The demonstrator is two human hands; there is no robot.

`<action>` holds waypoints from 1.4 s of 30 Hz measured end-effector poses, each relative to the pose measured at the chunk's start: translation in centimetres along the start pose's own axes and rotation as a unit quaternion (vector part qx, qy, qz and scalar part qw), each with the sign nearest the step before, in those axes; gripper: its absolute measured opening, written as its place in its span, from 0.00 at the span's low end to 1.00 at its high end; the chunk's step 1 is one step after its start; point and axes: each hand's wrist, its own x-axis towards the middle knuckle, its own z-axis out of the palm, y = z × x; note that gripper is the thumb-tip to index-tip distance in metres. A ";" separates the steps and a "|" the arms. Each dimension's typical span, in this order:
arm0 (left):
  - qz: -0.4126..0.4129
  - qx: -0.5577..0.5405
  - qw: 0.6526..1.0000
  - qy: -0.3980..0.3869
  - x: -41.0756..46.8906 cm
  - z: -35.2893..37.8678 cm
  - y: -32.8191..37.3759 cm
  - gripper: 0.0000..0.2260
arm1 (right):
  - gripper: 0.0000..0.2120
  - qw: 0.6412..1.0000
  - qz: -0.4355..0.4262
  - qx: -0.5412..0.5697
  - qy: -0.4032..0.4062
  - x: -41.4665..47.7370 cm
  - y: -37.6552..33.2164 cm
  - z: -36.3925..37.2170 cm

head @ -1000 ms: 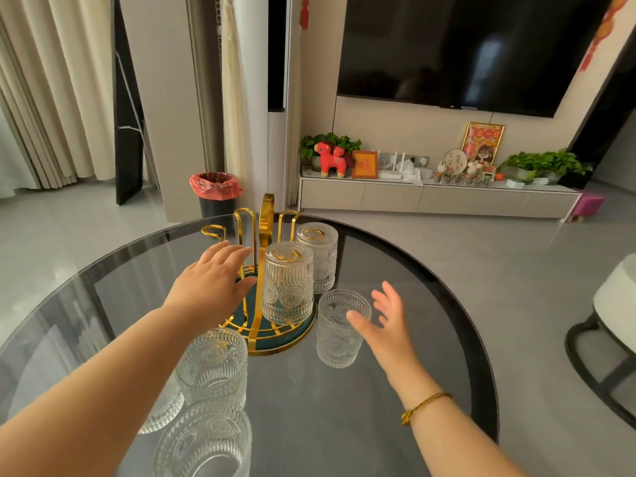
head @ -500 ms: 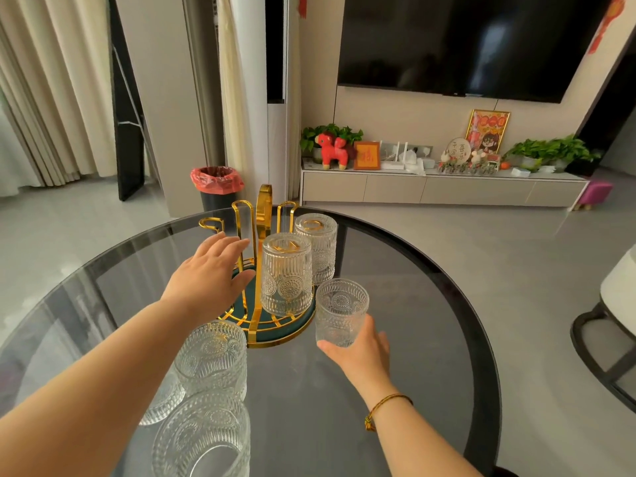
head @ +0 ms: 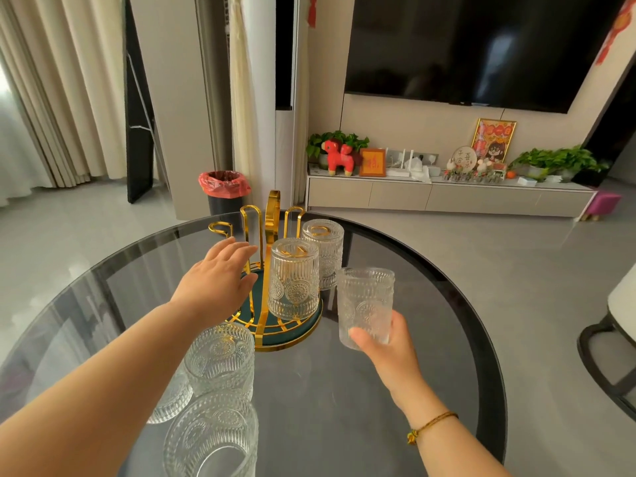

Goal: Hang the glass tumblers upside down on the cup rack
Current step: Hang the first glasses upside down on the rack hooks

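A gold cup rack [head: 275,215] with a dark green base stands on the round glass table [head: 395,390]. Two glass tumblers hang upside down on its right pegs, one in front [head: 293,278] and one behind [head: 324,251]. My right hand [head: 387,349] grips a third tumbler [head: 365,306] by its base, upright and lifted off the table, just right of the rack. My left hand [head: 218,275] reaches out with straight fingers at the rack's left side, touching or nearly touching an empty peg. Three more tumblers [head: 220,359] stand upright near my left forearm.
Bare gold pegs [head: 220,227] stand on the rack's left and back. A bin with a red bag [head: 224,189] stands on the floor beyond the table. A chair [head: 616,346] sits at the right edge. A TV cabinet [head: 447,197] lines the far wall.
My right hand closed on the upright tumbler beside the rack and lifted it off the table. My left hand stayed at the rack's left side.
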 end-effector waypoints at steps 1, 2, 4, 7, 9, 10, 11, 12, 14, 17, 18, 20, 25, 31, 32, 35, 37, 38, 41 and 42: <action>0.000 0.000 1.000 -0.002 -0.1 -0.1 0.0 0.21 | 0.26 1.000 -0.009 0.015 0.013 0.4 -0.8 -0.3; 0.001 0.000 1.000 -0.003 -0.1 -0.1 0.0 0.21 | 0.25 0.999 -0.017 0.028 0.022 0.8 -1.8 -0.6; 0.003 0.000 1.000 -0.006 -0.3 -0.3 -0.1 0.21 | 0.20 0.998 -0.031 0.039 0.024 1.9 -4.0 -1.2; 0.008 0.003 1.000 -0.009 -0.7 -0.6 -0.4 0.21 | 0.16 0.997 -0.075 0.002 0.013 4.0 -7.9 -2.0; 0.010 0.004 1.000 -0.010 -1.0 -0.7 -0.7 0.21 | 0.21 0.995 -0.093 -0.030 0.028 5.5 -10.5 -2.2; 0.011 0.002 1.000 -0.010 -1.0 -0.8 -0.8 0.21 | 0.23 0.993 -0.100 -0.050 0.037 6.1 -11.8 -2.1; 0.013 0.001 1.000 -0.009 -1.1 -0.8 -0.9 0.21 | 0.25 0.990 -0.109 -0.073 0.045 6.7 -12.9 -1.8; 0.015 0.000 1.000 -0.007 -1.1 -0.7 -1.0 0.22 | 0.27 0.987 -0.120 -0.096 0.050 7.3 -14.0 -1.3; 0.017 -0.003 1.000 -0.003 -1.2 -0.6 -1.1 0.22 | 0.28 0.978 -0.139 -0.143 0.054 8.6 -15.8 -0.1; 0.019 -0.011 1.000 0.002 -1.1 -0.5 -1.3 0.22 | 0.30 0.967 -0.143 -0.208 0.033 10.5 -18.0 1.9; 0.022 -0.014 1.000 0.003 -1.0 -0.5 -1.3 0.22 | 0.31 0.961 -0.143 -0.237 0.025 11.2 -18.5 2.5; 0.027 -0.016 1.000 0.002 -0.9 -0.4 -1.5 0.22 | 0.35 0.944 -0.150 -0.293 0.015 12.3 -19.2 3.9; 0.037 -0.032 0.999 0.015 -0.5 0.1 -1.9 0.22 | 0.34 0.913 -0.149 -0.379 -0.028 14.4 -20.2 6.2; 0.033 -0.046 0.998 0.024 0.2 0.4 -2.2 0.22 | 0.38 0.880 -0.156 -0.440 -0.081 15.7 -19.9 8.6; 0.033 -0.046 0.998 0.025 0.3 0.5 -2.2 0.22 | 0.38 0.875 -0.158 -0.449 -0.086 15.9 -19.7 9.1; 0.030 -0.048 0.998 0.025 0.5 0.6 -2.3 0.23 | 0.37 0.869 -0.150 -0.461 -0.098 16.4 -18.8 10.3; 0.030 -0.047 0.998 0.023 0.6 0.7 -2.4 0.23 | 0.37 0.870 -0.135 -0.464 -0.103 16.7 -17.7 10.8; 0.031 -0.047 0.998 0.023 0.7 0.7 -2.4 0.23 | 0.37 0.871 -0.124 -0.462 -0.110 16.8 -17.1 11.0; 0.032 -0.048 0.998 0.025 0.9 0.7 -2.5 0.22 | 0.36 0.870 -0.103 -0.462 -0.135 17.0 -15.3 11.6; 0.032 -0.049 0.998 0.025 1.0 0.7 -2.5 0.22 | 0.36 0.868 -0.100 -0.465 -0.141 17.1 -14.8 11.7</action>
